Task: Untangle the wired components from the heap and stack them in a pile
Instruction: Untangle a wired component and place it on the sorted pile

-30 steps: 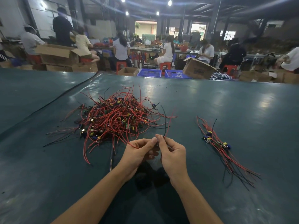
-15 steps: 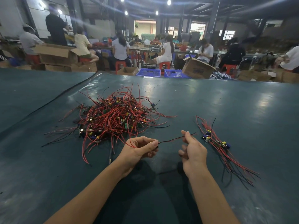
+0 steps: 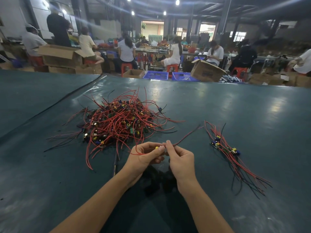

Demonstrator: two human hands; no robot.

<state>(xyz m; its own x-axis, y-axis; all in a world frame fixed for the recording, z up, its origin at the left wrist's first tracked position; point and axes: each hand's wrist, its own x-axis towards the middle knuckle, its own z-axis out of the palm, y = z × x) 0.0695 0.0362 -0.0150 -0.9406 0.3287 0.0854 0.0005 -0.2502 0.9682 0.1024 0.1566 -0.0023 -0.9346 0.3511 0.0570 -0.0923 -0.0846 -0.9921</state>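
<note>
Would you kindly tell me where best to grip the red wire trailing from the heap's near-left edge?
Probably pinch the red wire near its free tip, coming from the near left: that stretch lies alone on the table, outside the heap, so little else should snag.

Bare table (image 3: 193, 105) between heap (image 3: 117, 121), pile (image 3: 225, 148)

The table (image 3: 252, 115) is plain, glossy dark teal. The heap (image 3: 117, 123) is mostly red wire with a few black strands, dotted with yellow, blue and green parts. The pile (image 3: 225, 148) shows red and black wires with blue and yellow parts. The held component (image 3: 156, 147) has a yellow part and red wire. Behind, crates (image 3: 155, 75) are blue, stools (image 3: 172, 67) red, boxes (image 3: 207, 70) brown.
</note>
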